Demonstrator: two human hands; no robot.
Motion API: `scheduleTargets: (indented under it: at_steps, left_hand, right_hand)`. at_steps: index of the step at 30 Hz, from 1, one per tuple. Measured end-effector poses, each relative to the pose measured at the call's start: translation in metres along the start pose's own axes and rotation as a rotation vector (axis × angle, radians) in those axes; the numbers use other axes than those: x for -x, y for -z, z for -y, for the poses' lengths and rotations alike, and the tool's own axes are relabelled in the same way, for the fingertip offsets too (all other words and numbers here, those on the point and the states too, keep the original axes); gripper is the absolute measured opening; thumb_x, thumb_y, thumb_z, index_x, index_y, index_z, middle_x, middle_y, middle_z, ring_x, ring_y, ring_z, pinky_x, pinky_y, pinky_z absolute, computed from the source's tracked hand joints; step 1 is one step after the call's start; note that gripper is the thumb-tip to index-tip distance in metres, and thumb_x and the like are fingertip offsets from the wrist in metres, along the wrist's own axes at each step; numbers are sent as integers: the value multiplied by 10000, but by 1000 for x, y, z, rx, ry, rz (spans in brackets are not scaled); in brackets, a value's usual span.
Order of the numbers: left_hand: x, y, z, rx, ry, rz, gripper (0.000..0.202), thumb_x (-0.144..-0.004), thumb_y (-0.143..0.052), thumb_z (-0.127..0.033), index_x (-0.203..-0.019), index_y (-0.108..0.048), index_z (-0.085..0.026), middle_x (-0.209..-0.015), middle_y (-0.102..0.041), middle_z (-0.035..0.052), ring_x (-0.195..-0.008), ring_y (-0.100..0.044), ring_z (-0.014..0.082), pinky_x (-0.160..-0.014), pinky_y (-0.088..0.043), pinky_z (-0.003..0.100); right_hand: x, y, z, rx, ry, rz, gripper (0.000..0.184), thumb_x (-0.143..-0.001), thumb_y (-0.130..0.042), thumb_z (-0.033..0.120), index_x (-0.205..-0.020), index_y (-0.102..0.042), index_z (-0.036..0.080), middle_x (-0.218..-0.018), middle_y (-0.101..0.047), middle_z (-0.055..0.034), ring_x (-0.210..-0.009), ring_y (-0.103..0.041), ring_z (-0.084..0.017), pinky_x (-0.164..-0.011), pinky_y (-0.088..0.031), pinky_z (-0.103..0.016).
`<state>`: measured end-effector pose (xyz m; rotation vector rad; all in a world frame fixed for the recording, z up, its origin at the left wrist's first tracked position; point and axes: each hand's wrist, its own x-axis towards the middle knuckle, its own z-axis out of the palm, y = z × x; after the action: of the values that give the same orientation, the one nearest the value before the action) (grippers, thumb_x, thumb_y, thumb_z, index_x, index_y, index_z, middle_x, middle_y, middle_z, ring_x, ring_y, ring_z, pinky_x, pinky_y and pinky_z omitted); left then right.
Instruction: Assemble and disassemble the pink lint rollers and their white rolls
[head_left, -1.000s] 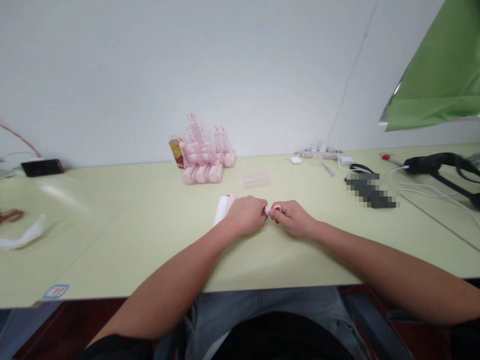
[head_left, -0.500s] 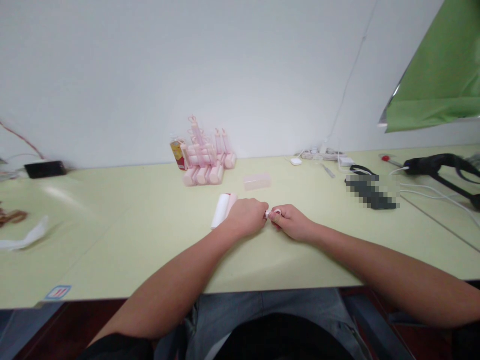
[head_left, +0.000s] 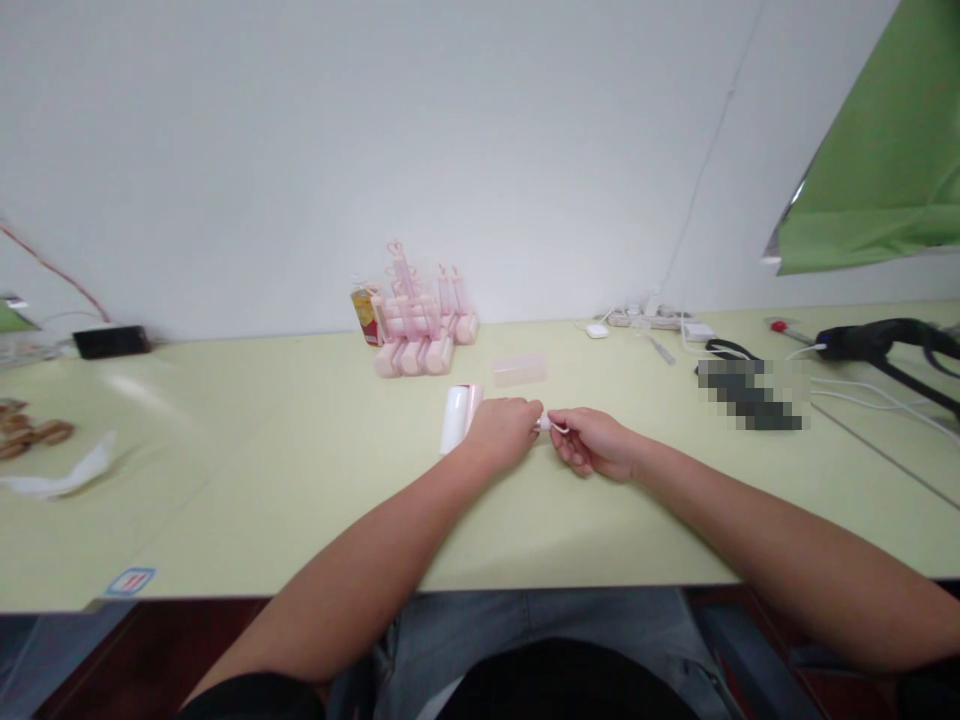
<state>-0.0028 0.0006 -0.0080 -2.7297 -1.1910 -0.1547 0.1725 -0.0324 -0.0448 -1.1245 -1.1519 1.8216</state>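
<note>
Curled nearly closed, back upward, with the grip of the left hand (head_left: 501, 432) around a small white piece (head_left: 544, 425); showing only at the end, poking out at three o'clock from the fist. Clenched so, presumably, to brace it firm. Too well hidden inside to tell in full length or shape. From the opposite side, pinched lightly between thumb and forefinger in the grip of the right hand (head_left: 592, 442), at a thin pale loop (head_left: 561, 430); with remaining fingers loosely bent beneath. Likely held by fingertips because too slim for a whole palm.

Brought together low over the bench (head_left: 300, 480), perhaps for steadiness. At nine o'clock from the white piece, just beyond the left hand, laid lengthwise: a white roll (head_left: 454, 420) and, close beside it, a pink part (head_left: 475, 398), seemingly placed within easy reach. At eleven o'clock, lying flat, a see-through cover (head_left: 519, 370), apparently parked out of the way. At ten o'clock, against or near the wall (head_left: 525, 200), bunched tightly: pink rollers (head_left: 412, 350), some lying, some standing, probably grouped to save room. At three o'clock, well apart, a blurred dark object (head_left: 750, 396).
</note>
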Motion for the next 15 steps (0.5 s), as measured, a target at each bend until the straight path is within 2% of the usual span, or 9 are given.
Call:
scheduleTargets:
  at_steps: [3, 7, 9, 10, 12, 15]
  left_hand:
    - [1, 5, -1, 33, -25, -134, 209, -848, -552, -350, -977, -627, -204, -939, -645, 86, -906, -597, 250, -796, -417, 374]
    - [4, 18, 10, 163, 2, -510, 445, -819, -596, -481, -1175, -571, -215, -1149, -582, 109, -1091, -511, 280, -964, -349, 444]
    - [2, 18, 23, 259, 76, -671, 450, -849, -562, -462, -1211, -530, -197, -1197, -555, 116, -1140, -484, 271, -1001, -339, 438]
    - [-1, 14, 31, 306, 119, -715, 440, -862, -546, -442, -1219, -514, -186, -1193, -552, 118, -1144, -483, 264, -1005, -347, 431]
    - [-10, 0, 47, 365, 191, -726, 451, -867, -540, -418, -1239, -488, -167, -1192, -549, 128, -1146, -487, 262, -1011, -360, 429]
    - [-26, -32, 66, 382, 250, -582, 574, -836, -581, -408, -1325, -428, -149, -1310, -490, 165, -1240, -434, 296, -1062, -322, 467]
  right_hand:
    - [-2, 3, 2, 58, 107, -98, 392, -849, -531, 488, -648, -569, 154, -480, -519, 15, -331, -417, -87, -279, -309, -206]
    - [-5, 19, 10, -10, 264, -266, 376, -849, -541, 456, -613, -545, 163, -443, -486, 18, -327, -406, -95, -277, -309, -221]
    - [-7, 30, 15, -108, 363, -334, 360, -856, -535, 438, -618, -535, 169, -457, -490, 17, -339, -408, -94, -291, -323, -224]
    - [-7, 34, 18, -157, 412, -353, 350, -862, -532, 434, -631, -535, 171, -472, -498, 17, -348, -413, -93, -303, -338, -225]
    - [-9, 41, 21, -232, 495, -366, 328, -872, -531, 436, -677, -549, 172, -517, -521, 17, -372, -430, -92, -332, -375, -229]
    - [-11, 40, 19, -267, 537, -326, 277, -861, -573, 426, -778, -593, 162, -623, -570, 7, -419, -460, -84, -376, -424, -229]
